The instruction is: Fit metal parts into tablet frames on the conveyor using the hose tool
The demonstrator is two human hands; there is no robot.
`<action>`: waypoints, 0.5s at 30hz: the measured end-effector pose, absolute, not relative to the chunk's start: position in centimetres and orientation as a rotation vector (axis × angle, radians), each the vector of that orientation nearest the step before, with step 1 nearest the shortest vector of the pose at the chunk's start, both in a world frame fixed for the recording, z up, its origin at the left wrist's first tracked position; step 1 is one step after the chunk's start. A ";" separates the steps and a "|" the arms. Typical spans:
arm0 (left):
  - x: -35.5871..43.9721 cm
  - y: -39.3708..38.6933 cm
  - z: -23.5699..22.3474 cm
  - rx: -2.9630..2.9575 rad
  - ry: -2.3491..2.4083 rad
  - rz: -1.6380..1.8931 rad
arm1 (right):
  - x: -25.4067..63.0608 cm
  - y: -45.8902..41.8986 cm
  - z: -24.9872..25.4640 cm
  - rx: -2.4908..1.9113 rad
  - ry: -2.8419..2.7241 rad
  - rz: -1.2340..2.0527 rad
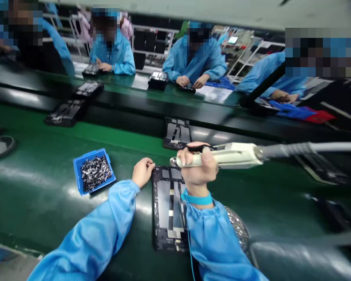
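An opened black tablet [163,203], its inside showing grey panels and dark ribbon cables, lies on the green bench in front of me. My left hand [142,173] is at its upper left corner, thumb and fingers closed on the edge. Above the tablet's upper right part, my right hand [199,168] is wrapped round a cream-coloured air gun [240,155] with a black lever. Its metal nozzle points left, and a grey hose [292,150] runs off to the right. My right hand and sleeve hide the tablet's right side.
A blue bin [78,177] of small dark parts stands left. Another opened tablet [178,132] lies beyond my hands, with more tablets [66,112] farther left. A round dish of shiny pieces [236,224] is partly under my right forearm. Co-workers [195,58] sit opposite.
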State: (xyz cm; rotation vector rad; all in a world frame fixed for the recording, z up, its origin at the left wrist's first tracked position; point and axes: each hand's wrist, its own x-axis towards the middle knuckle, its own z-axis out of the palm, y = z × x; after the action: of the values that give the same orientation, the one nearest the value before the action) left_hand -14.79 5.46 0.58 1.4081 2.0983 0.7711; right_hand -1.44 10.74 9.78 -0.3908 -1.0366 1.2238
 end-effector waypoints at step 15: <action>-9.6 -4.6 -2.2 0.747 1.766 1.363 | 4.1 9.5 14.7 -0.167 -0.740 1.140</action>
State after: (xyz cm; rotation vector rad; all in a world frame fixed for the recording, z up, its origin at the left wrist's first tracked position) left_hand -9.62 -4.58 -2.21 0.7469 1.7662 1.3628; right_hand 4.07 9.45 14.69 -0.1675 -0.7399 1.1395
